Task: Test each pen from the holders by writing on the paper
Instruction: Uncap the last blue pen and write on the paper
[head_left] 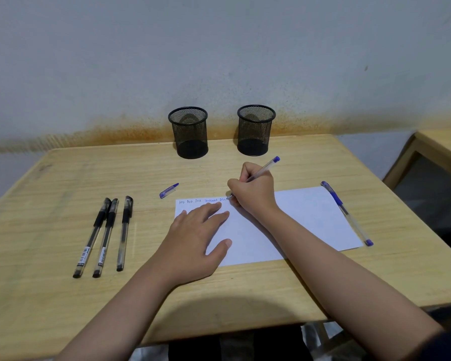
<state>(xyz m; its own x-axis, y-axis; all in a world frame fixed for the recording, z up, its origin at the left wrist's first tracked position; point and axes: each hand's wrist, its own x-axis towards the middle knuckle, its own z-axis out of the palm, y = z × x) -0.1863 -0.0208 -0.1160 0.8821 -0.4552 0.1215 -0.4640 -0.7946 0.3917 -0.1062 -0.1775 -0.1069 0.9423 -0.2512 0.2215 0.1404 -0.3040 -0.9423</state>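
A white sheet of paper (307,217) lies on the wooden table, with a line of handwriting along its top edge. My right hand (253,190) grips a clear blue pen (267,166), its tip touching the paper at the end of that writing. My left hand (193,238) lies flat with fingers spread on the paper's left part. The pen's blue cap (168,190) rests just above the paper's top left corner. Two black mesh holders (189,131) (255,129) stand empty at the table's back. Another capped blue pen (345,212) lies along the paper's right edge.
Three black pens (103,235) lie side by side on the left of the table (50,191). A grey stained wall rises right behind the holders. A second wooden piece of furniture (432,157) stands past the table's right edge.
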